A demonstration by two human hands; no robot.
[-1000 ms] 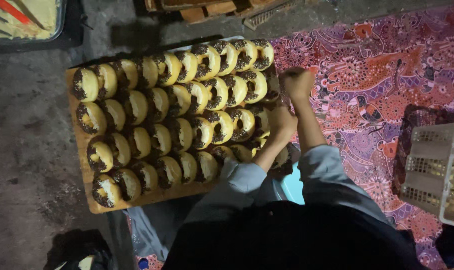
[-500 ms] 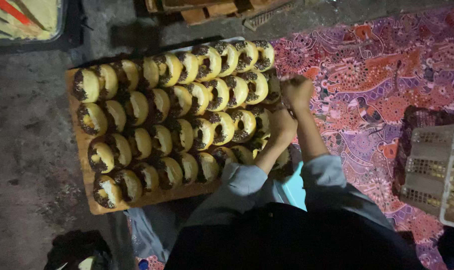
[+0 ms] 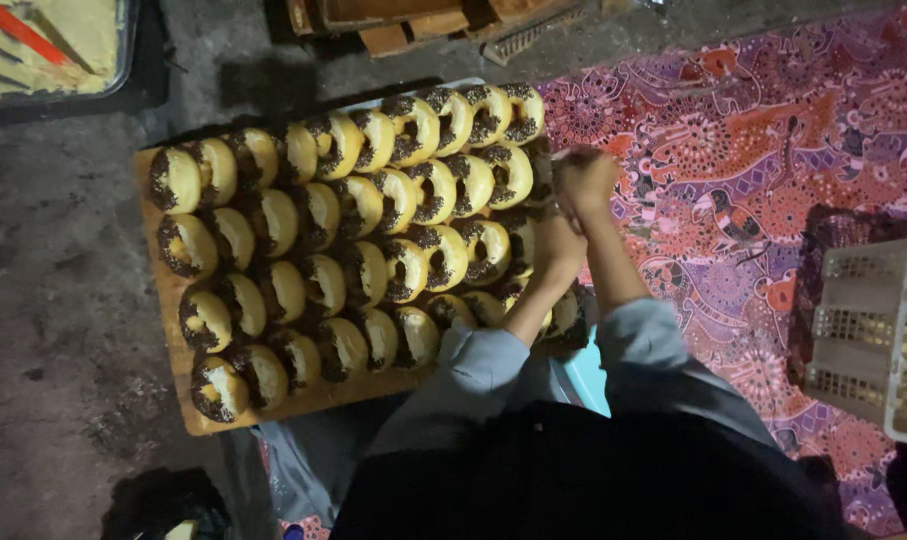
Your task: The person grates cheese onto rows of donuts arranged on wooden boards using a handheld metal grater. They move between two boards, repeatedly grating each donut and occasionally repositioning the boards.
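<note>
Doughnuts filling the board
Both hands, left point(image 3: 561, 248) and right point(image 3: 585, 178), are working at the board's point(image 3: 173, 330) right edge beside the doughnuts point(image 3: 373, 240); four rows are lying packed, finger state is unclear.

You are over a dark concrete floor point(image 3: 63, 330) in dim light, with a red patterned cloth point(image 3: 773, 150) spread at right.

Both forearms are stretched forward, sleeves pushed up to the elbows. The left hand point(image 3: 563, 245) is curled loosely, and the right hand point(image 3: 586, 178) is closed just beyond it.
</note>
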